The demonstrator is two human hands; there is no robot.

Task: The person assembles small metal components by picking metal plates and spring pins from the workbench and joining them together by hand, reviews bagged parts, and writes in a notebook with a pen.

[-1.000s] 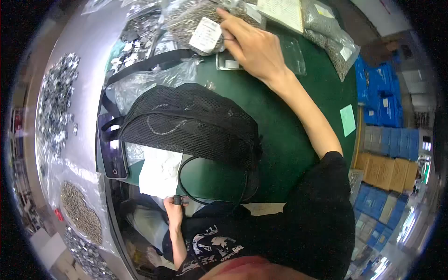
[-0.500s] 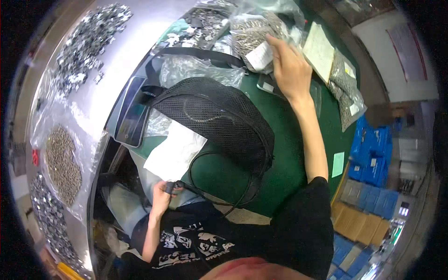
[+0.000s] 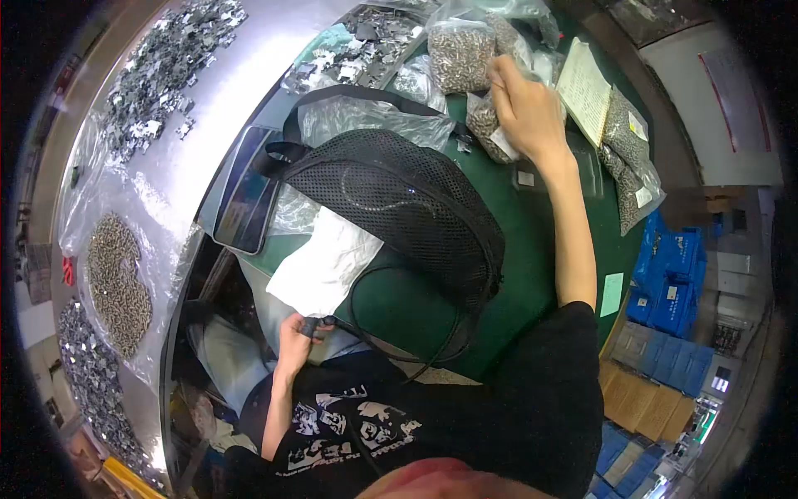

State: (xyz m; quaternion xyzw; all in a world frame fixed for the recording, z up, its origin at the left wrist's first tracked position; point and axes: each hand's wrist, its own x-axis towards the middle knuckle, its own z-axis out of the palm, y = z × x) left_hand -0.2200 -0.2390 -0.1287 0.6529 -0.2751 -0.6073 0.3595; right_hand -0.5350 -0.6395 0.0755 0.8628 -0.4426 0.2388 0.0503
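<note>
One clear plastic bag of metal parts [image 3: 485,126] lies partly under our right hand [image 3: 530,108], grip unclear; our left hand [image 3: 294,344] clasps black cable [image 3: 310,327].

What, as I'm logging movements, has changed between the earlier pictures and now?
By the right hand, whose grip is unclear, the labelled bag seems shifted toward the person, baring more of another bag. The left hand still holds the black cable; the mesh bag stays put.

The right arm [image 3: 575,237] stretches far forward, the right hand [image 3: 532,112] curled, back upward; the left forearm [image 3: 278,412] reaches less far, the left hand [image 3: 294,342] gripping.
</note>
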